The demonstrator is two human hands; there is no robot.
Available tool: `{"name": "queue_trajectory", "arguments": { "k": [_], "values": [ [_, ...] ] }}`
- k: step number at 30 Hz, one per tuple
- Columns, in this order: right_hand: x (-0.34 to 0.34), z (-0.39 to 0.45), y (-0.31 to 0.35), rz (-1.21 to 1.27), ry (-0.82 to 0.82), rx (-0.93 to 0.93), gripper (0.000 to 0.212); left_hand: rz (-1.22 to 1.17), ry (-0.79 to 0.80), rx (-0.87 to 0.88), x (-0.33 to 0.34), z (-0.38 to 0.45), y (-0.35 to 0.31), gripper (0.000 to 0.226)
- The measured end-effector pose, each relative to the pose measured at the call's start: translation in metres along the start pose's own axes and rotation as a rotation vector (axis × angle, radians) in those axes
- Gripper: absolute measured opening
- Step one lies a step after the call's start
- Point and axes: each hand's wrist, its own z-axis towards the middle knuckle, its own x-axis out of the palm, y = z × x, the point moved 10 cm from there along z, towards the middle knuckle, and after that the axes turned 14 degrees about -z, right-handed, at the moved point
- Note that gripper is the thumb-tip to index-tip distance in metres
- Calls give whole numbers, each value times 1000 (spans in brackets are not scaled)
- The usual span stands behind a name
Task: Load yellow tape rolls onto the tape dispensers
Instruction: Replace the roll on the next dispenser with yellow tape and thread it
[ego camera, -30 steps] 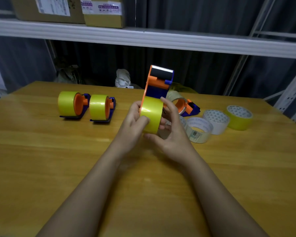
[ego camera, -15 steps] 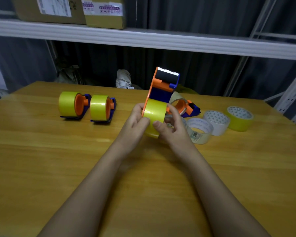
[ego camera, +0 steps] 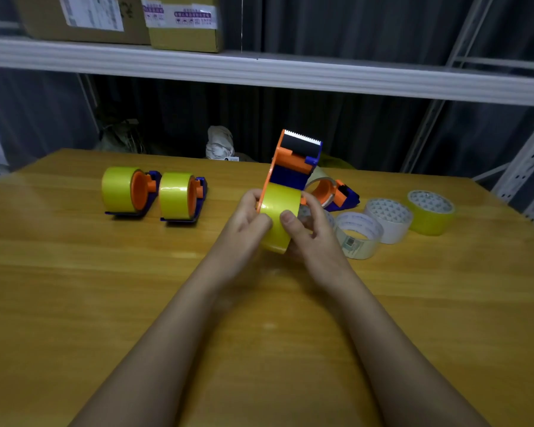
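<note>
An orange and blue tape dispenser (ego camera: 293, 163) stands tilted upright above the table's middle, cutter end up, with a yellow tape roll (ego camera: 279, 208) on its hub. My left hand (ego camera: 247, 218) grips the roll and dispenser from the left. My right hand (ego camera: 309, 232) holds the roll from the right, thumb pressed on its yellow face. Two loaded dispensers (ego camera: 127, 192) (ego camera: 181, 197) with yellow rolls lie at the left. Another dispenser (ego camera: 333, 192) lies behind my right hand, carrying a pale roll. A loose yellow roll (ego camera: 430, 212) sits at the far right.
A white roll (ego camera: 389, 218) and a clear roll (ego camera: 358, 235) lie on the wooden table (ego camera: 105, 288) right of my hands. A white shelf (ego camera: 259, 69) with cardboard boxes (ego camera: 182, 23) runs overhead behind the table. A metal rack (ego camera: 524, 167) stands at the right.
The dispenser with its roll has shifted slightly right and tilted. My right thumb moved from the roll's right side onto its yellow front face.
</note>
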Motion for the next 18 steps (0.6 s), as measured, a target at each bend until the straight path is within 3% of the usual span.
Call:
{"name": "queue_trajectory", "arguments": {
  "k": [4,7,9,11,14,18],
  "values": [
    [3,1,-8,-4,35,48,70,14,13,2,2,1,3,26],
    [8,0,-1,32,97,-42,79,24,-30,4,-3,2,4,18],
    [9,-1,3,36,117,-113,88,11,-85,-18,-11,3,7,25],
    [8,0,5,42,89,-139,85,6,-113,-43,-16,3,9,29],
    [4,1,6,50,43,-138,79,-1,-116,-45,-14,3,9,15],
    [1,2,2,3,22,-85,70,3,-129,-32,-15,4,6,23]
  ]
}}
